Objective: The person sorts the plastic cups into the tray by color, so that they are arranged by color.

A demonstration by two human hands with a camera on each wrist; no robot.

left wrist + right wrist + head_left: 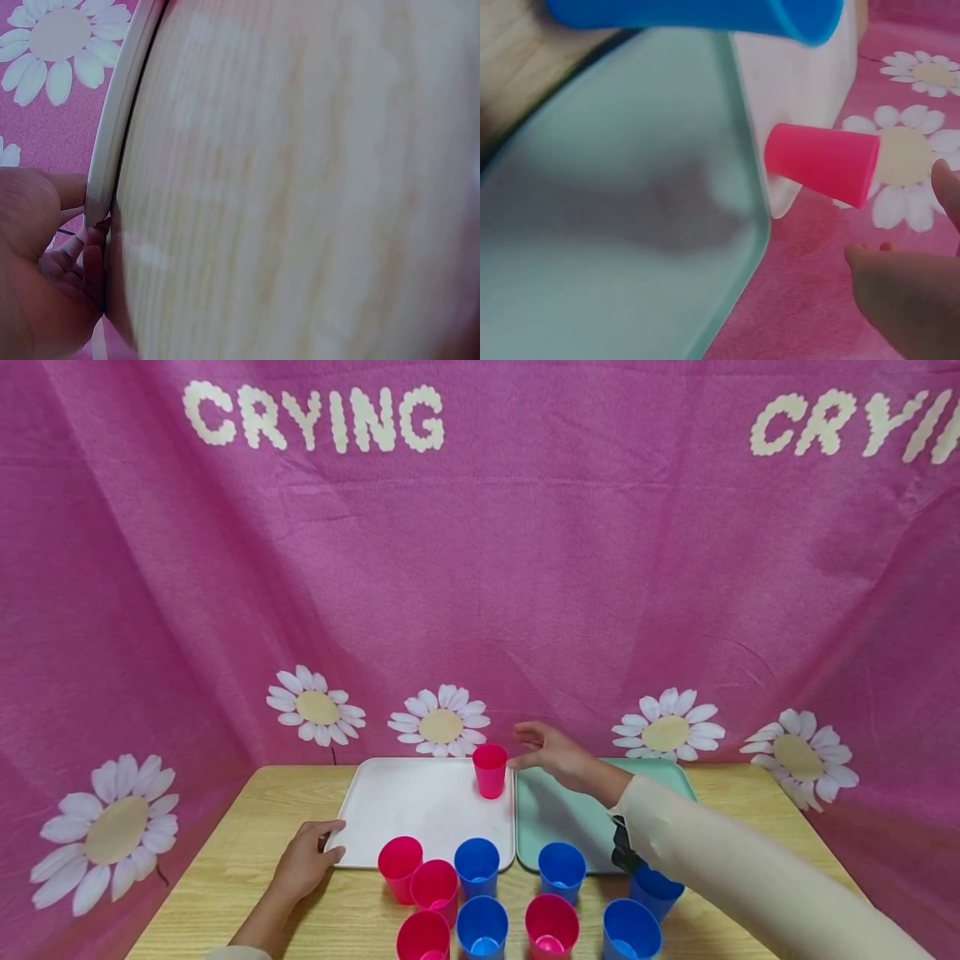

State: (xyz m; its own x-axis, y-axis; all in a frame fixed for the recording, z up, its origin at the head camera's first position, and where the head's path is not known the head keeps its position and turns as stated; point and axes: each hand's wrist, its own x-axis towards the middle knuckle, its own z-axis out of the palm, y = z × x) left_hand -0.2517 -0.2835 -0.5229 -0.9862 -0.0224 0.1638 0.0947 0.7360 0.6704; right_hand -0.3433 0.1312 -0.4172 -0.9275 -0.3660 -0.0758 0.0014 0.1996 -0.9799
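Observation:
A pink cup (490,772) stands upright at the back right of the white tray (420,810). My right hand (558,757) is just right of this cup, over the green tray, its fingers parted and nothing between them. The right wrist view shows a gap between the right hand (907,292) and the cup (821,157). At the white tray's near left corner, my left hand (303,858) holds the edge between thumb and fingers. In the left wrist view the left hand (45,262) curls about the tray's pale rim (124,112).
The green tray (558,818) adjoins the white one on its right. Nearer me on the wooden table (360,910) stand several pink cups (401,864) and several blue cups (477,864). One blue cup (656,892) is partly behind my right sleeve. A pink daisy-patterned cloth (480,593) hangs behind.

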